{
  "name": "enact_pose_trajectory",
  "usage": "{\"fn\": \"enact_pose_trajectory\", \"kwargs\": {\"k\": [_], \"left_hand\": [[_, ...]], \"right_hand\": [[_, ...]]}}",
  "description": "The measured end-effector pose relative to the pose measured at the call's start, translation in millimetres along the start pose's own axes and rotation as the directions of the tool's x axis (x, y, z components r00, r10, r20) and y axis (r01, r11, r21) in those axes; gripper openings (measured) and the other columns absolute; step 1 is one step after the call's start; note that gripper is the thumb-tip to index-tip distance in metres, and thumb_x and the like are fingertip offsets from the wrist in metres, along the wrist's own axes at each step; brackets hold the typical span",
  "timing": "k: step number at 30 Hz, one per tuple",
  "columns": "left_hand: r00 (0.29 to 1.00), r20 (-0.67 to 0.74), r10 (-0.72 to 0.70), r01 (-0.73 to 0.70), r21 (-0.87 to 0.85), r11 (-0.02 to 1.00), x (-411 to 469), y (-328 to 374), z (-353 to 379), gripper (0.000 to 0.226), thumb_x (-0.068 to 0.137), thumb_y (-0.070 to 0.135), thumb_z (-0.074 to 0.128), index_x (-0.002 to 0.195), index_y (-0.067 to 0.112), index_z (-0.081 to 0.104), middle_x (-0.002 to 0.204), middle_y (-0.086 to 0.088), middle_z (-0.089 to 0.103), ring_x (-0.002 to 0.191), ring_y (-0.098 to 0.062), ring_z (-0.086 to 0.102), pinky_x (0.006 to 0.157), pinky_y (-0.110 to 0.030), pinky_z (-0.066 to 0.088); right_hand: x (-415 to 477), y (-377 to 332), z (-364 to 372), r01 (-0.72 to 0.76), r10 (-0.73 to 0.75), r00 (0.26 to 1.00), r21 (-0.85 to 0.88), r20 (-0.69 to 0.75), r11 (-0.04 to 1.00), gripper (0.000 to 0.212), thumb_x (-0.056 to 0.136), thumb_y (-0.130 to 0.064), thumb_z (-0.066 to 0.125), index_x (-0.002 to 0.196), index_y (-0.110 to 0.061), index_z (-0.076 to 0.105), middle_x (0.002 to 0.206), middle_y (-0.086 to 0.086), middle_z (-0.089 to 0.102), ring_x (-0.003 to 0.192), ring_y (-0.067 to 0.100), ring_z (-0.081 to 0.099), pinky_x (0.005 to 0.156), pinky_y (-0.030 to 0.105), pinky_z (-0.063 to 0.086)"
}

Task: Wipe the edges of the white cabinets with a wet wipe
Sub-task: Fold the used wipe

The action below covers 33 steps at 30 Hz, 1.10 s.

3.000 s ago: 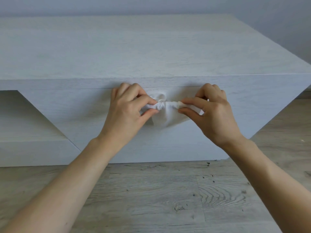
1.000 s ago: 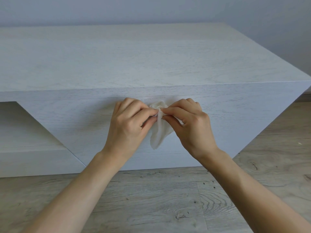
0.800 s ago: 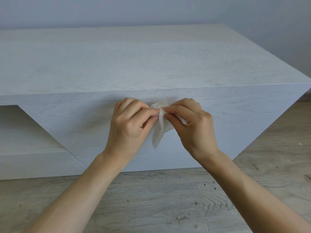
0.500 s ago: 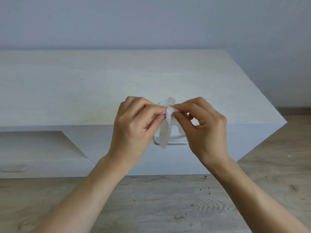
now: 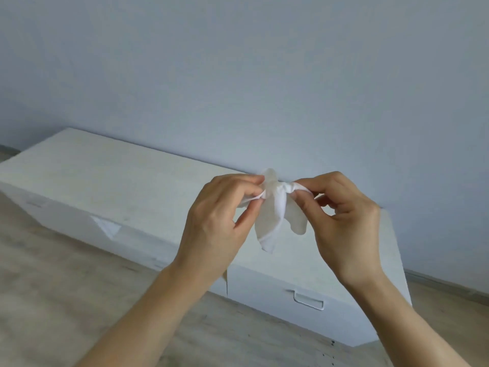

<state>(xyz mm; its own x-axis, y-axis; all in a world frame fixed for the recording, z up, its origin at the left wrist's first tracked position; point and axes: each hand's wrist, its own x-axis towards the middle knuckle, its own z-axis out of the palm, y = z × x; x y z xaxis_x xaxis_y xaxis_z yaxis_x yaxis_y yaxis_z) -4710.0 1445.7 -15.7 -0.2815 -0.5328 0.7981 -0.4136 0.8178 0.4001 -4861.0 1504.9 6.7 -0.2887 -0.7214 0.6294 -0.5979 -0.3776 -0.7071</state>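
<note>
A crumpled white wet wipe (image 5: 274, 215) hangs between both hands in mid-air, above and in front of the long, low white cabinet (image 5: 111, 186). My left hand (image 5: 219, 223) pinches the wipe's left side with thumb and fingers. My right hand (image 5: 349, 221) pinches its twisted right end. The wipe's loose ends droop down. Neither hand touches the cabinet. A recessed drawer handle (image 5: 308, 300) shows on the cabinet front at lower right.
The cabinet stands against a plain grey-blue wall (image 5: 238, 75) and runs from far left to lower right. Light wood-grain floor (image 5: 66, 287) lies in front of it. The view is tilted.
The view has risen and tilted, so the cabinet now lies lower and farther off. Both hands came up and away from the cabinet front with the wipe, and the wipe has been pulled slightly apart.
</note>
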Motion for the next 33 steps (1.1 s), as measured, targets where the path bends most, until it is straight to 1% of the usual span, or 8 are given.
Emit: {"fn": "enact_pose_trajectory", "kwargs": {"k": [5, 8, 13, 18, 21, 24, 28, 33], "left_hand": [[0.981, -0.045, -0.189, 0.194, 0.166, 0.967, 13, -14, -130, 0.008, 0.087, 0.028, 0.056, 0.093, 0.023, 0.055, 0.092, 0.015, 0.065, 0.081, -0.014, 0.058, 0.069, -0.015, 0.042], [0.932, -0.083, -0.353, 0.362, 0.156, 0.919, 11, -33, -207, 0.018, 0.083, 0.038, 0.054, 0.100, 0.037, 0.047, 0.094, 0.021, 0.059, 0.082, -0.012, 0.060, 0.069, -0.025, 0.049], [0.961, -0.110, -0.255, 0.276, 0.288, 0.917, -5, -104, -332, 0.036, 0.088, 0.032, 0.048, 0.124, 0.029, 0.050, 0.094, 0.007, 0.061, 0.079, -0.010, 0.058, 0.068, -0.032, 0.051], [0.964, -0.122, -0.235, 0.264, 0.381, 0.886, -14, -206, -464, 0.032, 0.089, 0.025, 0.051, 0.121, 0.024, 0.055, 0.107, 0.008, 0.061, 0.091, -0.005, 0.058, 0.071, -0.027, 0.051], [0.962, -0.103, -0.253, 0.272, 0.410, 0.870, -12, -262, -536, 0.030, 0.090, 0.026, 0.051, 0.119, 0.023, 0.058, 0.102, 0.006, 0.065, 0.089, -0.008, 0.060, 0.068, -0.029, 0.050], [0.961, -0.114, -0.251, 0.274, 0.479, 0.834, -1, -321, -598, 0.022, 0.090, 0.026, 0.053, 0.110, 0.032, 0.057, 0.092, 0.005, 0.064, 0.079, -0.008, 0.057, 0.062, -0.026, 0.047], [0.952, -0.196, -0.236, 0.304, 0.496, 0.814, 17, -414, -660, 0.015, 0.087, 0.022, 0.057, 0.087, 0.017, 0.070, 0.075, 0.003, 0.061, 0.064, -0.009, 0.051, 0.054, -0.020, 0.041], [0.940, -0.202, -0.276, 0.341, 0.488, 0.803, 46, -561, -717, 0.017, 0.082, 0.021, 0.057, 0.077, 0.008, 0.068, 0.068, 0.001, 0.057, 0.058, -0.015, 0.048, 0.051, -0.019, 0.036]], "right_hand": [[31, -98, 75, 0.038, -0.067, 0.977, 0.146, 0.201, 0.989, 0.016, 0.081, -0.015, 0.064, 0.077, -0.031, 0.064, 0.081, -0.011, 0.063, 0.069, 0.009, 0.056, 0.057, 0.012, 0.041], [37, -150, 139, 0.088, -0.161, 0.933, 0.229, 0.322, 0.970, 0.013, 0.082, -0.015, 0.064, 0.079, -0.027, 0.066, 0.081, -0.008, 0.063, 0.071, 0.007, 0.057, 0.060, 0.013, 0.042], [35, -230, 268, 0.139, -0.310, 0.833, 0.369, 0.458, 0.919, 0.015, 0.083, -0.024, 0.057, 0.086, -0.019, 0.070, 0.082, -0.006, 0.066, 0.075, 0.008, 0.059, 0.063, 0.024, 0.048], [41, -307, 422, 0.028, -0.311, 0.797, 0.483, 0.517, 0.875, 0.005, 0.079, -0.034, 0.058, 0.083, -0.033, 0.061, 0.079, -0.017, 0.065, 0.076, 0.010, 0.062, 0.069, 0.026, 0.052], [49, -350, 509, -0.008, -0.315, 0.790, 0.522, 0.526, 0.853, 0.006, 0.077, -0.038, 0.061, 0.081, -0.038, 0.056, 0.079, -0.022, 0.064, 0.076, 0.008, 0.063, 0.070, 0.023, 0.052], [62, -382, 588, -0.040, -0.318, 0.776, 0.546, 0.544, 0.837, 0.015, 0.081, -0.026, 0.070, 0.084, -0.035, 0.058, 0.081, -0.020, 0.065, 0.079, 0.008, 0.063, 0.071, 0.019, 0.052], [90, -408, 691, 0.034, -0.381, 0.753, 0.546, 0.537, 0.837, 0.011, 0.082, -0.015, 0.071, 0.091, -0.016, 0.065, 0.088, -0.010, 0.066, 0.085, 0.011, 0.062, 0.074, 0.022, 0.052], [142, -415, 840, 0.204, -0.479, 0.708, 0.499, 0.519, 0.842, 0.028, 0.076, -0.030, 0.075, 0.101, -0.028, 0.062, 0.097, -0.016, 0.056, 0.089, -0.002, 0.053, 0.075, 0.007, 0.040]]}}
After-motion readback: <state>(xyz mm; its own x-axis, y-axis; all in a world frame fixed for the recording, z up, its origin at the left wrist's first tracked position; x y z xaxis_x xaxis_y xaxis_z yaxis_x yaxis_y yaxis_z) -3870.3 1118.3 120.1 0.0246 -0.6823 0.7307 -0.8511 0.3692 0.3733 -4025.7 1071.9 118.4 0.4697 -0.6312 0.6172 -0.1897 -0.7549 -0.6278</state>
